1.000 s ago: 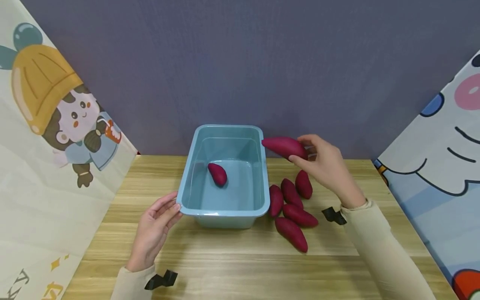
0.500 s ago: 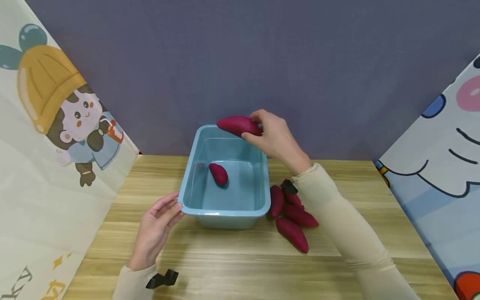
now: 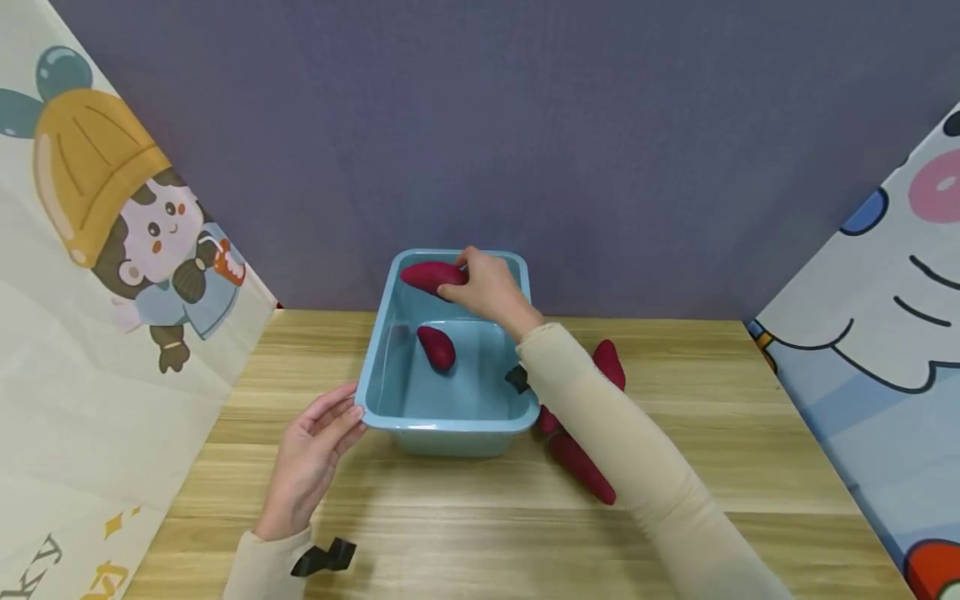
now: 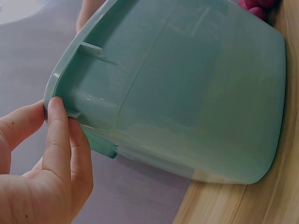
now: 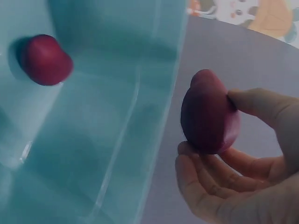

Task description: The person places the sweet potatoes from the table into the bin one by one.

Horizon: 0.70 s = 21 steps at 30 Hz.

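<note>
A blue plastic basin (image 3: 450, 425) stands on the wooden table, with one purple sweet potato (image 3: 437, 348) lying on its floor. At its near left corner my left hand (image 3: 307, 467) pinches the rim between thumb and fingers (image 4: 58, 135). Over the far end of the basin, my right hand (image 3: 491, 292) grips another purple sweet potato (image 3: 431, 277) by its right end. In the right wrist view that sweet potato (image 5: 210, 114) sits between thumb and fingers. More sweet potatoes (image 3: 581, 468) lie on the table right of the basin, partly hidden by the right sleeve.
Behind the wooden table (image 3: 450, 533) rises a dark grey-blue wall panel (image 3: 480, 125). Printed cartoon sheets flank the table, one on the left (image 3: 97, 250) and one on the right (image 3: 885, 333). A black strap piece (image 3: 324, 558) sticks out at the left cuff.
My right hand has carried its sweet potato left from beside the basin, over the far rim, and now lower over the basin's far end. The left hand stays at the rim.
</note>
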### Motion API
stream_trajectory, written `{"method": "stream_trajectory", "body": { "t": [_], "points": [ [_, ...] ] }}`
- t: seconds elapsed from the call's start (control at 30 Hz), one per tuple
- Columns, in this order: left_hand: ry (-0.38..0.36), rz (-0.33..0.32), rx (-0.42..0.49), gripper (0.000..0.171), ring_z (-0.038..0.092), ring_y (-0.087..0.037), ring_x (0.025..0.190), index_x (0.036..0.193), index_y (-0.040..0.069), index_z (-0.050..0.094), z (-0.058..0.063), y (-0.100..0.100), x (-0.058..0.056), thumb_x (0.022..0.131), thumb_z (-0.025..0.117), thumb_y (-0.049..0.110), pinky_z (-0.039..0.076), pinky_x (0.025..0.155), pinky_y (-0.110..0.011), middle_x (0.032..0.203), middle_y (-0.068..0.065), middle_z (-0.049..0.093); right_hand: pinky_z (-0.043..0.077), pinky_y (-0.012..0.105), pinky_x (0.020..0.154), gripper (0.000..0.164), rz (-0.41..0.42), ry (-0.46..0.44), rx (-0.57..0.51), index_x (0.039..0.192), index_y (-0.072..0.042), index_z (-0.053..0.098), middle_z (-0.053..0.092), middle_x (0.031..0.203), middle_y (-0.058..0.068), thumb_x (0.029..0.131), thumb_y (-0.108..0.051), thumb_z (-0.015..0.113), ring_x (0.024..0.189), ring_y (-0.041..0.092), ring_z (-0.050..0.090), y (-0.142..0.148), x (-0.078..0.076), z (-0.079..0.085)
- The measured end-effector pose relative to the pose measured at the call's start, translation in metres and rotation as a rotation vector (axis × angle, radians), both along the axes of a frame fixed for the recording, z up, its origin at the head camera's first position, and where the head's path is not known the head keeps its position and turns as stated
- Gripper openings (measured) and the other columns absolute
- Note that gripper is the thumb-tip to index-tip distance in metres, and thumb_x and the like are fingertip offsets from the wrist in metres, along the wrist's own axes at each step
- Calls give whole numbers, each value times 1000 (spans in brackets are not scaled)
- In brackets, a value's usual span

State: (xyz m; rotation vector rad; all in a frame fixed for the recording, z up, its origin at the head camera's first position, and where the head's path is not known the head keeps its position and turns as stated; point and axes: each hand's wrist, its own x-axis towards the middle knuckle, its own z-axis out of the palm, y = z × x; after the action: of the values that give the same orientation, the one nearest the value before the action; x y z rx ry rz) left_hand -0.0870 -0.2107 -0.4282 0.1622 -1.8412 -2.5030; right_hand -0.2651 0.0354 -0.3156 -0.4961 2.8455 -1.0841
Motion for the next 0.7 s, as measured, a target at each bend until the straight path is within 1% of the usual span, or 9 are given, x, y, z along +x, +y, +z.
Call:
{"method": "stream_trajectory", "body": {
  "t": [0.13, 0.33, 0.43, 0.57, 0.63, 0.7],
  "points": [
    [-3, 0, -10, 43, 67, -17, 100, 136, -3, 56, 0, -1, 0, 96, 69, 6, 57, 94, -34, 115, -8, 63, 59, 30, 74, 54, 14, -66, 55, 133, -3, 53, 64, 110, 8, 92, -31, 75, 90, 19, 61, -9, -2, -13],
    [2, 6, -9, 40, 67, -17, 99, 134, -3, 58, 0, 0, -1, 96, 69, 5, 57, 93, -34, 114, -8, 64, 59, 29, 70, 49, 79, -109, 143, 125, -1, 56, 65, 103, 8, 90, -27, 77, 86, 20, 62, -17, -2, -31],
    [2, 10, -8, 40, 67, -17, 97, 134, -2, 59, 0, 0, 0, 96, 68, 5, 58, 92, -33, 113, -8, 64, 59, 28, 71, 46, 98, -128, 183, 122, -1, 56, 65, 103, 8, 91, -27, 77, 86, 20, 61, -18, -1, -40],
    [3, 6, -10, 41, 68, -17, 97, 134, -3, 58, 1, 0, 0, 96, 69, 5, 58, 92, -33, 113, -8, 64, 57, 29, 73, 43, 117, -140, 247, 120, -2, 57, 63, 104, 8, 91, -27, 77, 87, 20, 59, -19, 0, -46],
    [6, 5, -10, 42, 68, -17, 98, 135, -4, 57, 0, 0, -1, 95, 69, 5, 58, 91, -33, 113, -8, 64, 57, 29, 73, 42, 126, -150, 257, 119, -2, 57, 63, 104, 9, 90, -26, 77, 88, 21, 59, -18, 1, -47],
    [7, 4, -12, 43, 67, -17, 98, 135, -5, 56, 0, 1, -1, 95, 69, 5, 58, 92, -32, 113, -8, 64, 57, 30, 75, 45, 133, -160, 251, 122, -2, 56, 63, 106, 9, 90, -26, 77, 89, 21, 59, -18, 2, -47]
  ]
}}
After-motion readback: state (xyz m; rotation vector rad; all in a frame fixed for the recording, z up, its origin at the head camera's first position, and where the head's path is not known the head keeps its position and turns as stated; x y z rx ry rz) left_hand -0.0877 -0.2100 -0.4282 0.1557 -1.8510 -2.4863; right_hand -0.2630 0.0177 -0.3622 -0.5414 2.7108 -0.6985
